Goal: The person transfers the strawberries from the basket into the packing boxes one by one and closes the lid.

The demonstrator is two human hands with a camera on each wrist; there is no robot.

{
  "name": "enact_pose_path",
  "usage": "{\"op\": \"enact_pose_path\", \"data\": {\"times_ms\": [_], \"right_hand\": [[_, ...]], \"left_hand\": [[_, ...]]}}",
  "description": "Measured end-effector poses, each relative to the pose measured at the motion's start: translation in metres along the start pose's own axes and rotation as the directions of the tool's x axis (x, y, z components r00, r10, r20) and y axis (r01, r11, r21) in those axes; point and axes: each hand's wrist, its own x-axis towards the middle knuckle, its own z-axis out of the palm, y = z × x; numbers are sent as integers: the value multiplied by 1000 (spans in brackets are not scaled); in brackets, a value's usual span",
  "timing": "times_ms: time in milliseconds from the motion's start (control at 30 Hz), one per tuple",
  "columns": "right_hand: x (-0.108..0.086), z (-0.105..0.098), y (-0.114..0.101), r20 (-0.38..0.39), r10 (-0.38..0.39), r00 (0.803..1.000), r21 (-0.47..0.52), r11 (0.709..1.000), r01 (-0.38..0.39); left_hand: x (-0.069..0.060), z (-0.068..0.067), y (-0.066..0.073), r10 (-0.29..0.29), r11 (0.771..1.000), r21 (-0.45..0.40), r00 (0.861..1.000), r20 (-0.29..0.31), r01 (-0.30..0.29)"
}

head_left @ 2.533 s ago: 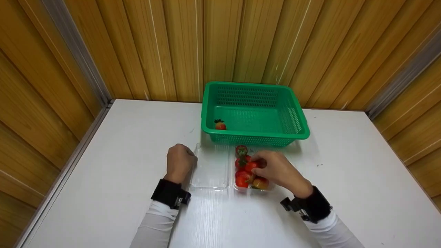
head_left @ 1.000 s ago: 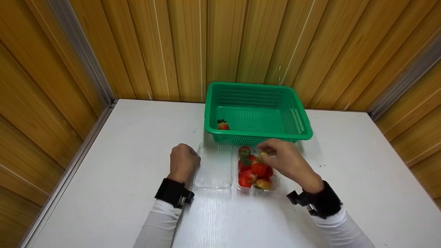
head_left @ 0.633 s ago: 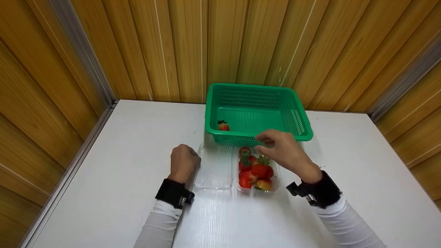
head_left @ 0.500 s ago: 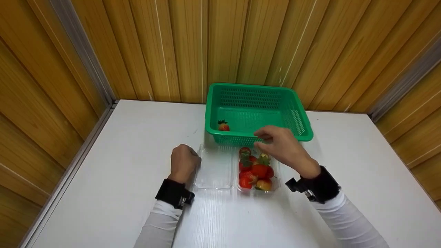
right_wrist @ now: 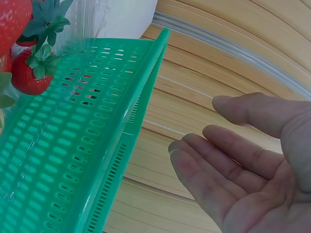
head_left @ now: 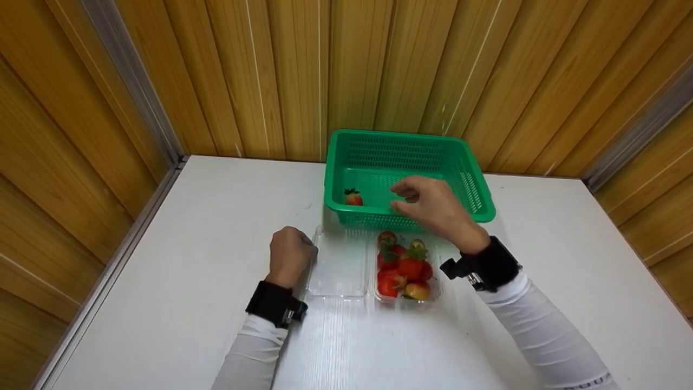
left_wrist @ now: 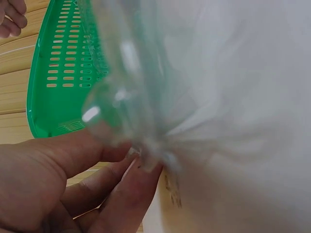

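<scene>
My left hand (head_left: 289, 254) pinches the left edge of the clear plastic lid (head_left: 338, 265), which lies flat on the table. In the left wrist view, thumb and fingers (left_wrist: 129, 194) close on its rim. Right beside the lid, the clear plastic tray (head_left: 407, 302) holds several red strawberries (head_left: 410, 268) with green leaves. Over the front part of the green basket (head_left: 373, 219) hovers my right hand (head_left: 436, 208); its fingers are loosely bent, with nothing between them in the right wrist view. One strawberry (head_left: 354, 199) lies in the basket's front left corner.
The green basket stands behind the plastic box, near the back of the white table (head_left: 227, 216). Wood-patterned panels (head_left: 281, 81) wall in the back and both sides. Each wrist carries a black strap with a small camera.
My right hand let go of a strawberry in the tray's back right part, then rose and moved forward over the basket. My left hand keeps its pinch on the lid.
</scene>
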Motion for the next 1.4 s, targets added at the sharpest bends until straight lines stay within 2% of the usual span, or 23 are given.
{"op": "enact_pose_path", "data": {"times_ms": [333,867,1100,1267,1400], "right_hand": [[22,5,4,31,49,998,-16,999,-49],[51,20,17,83,82,993,-11,997,-81],[63,29,15,121,113,986,-11,994,-112],[74,38,15,147,126,981,7,992,-128],[81,47,16,166,165,972,-5,986,-167]], "left_hand": [[-1,1,-1,56,998,0,998,-34,-56],[0,-1,-1,41,999,11,999,-11,-41],[-1,-1,-1,54,998,21,998,-20,-53],[-1,-2,-1,39,999,16,999,-20,-38],[-1,-2,-1,30,999,11,999,-14,-30]]}}
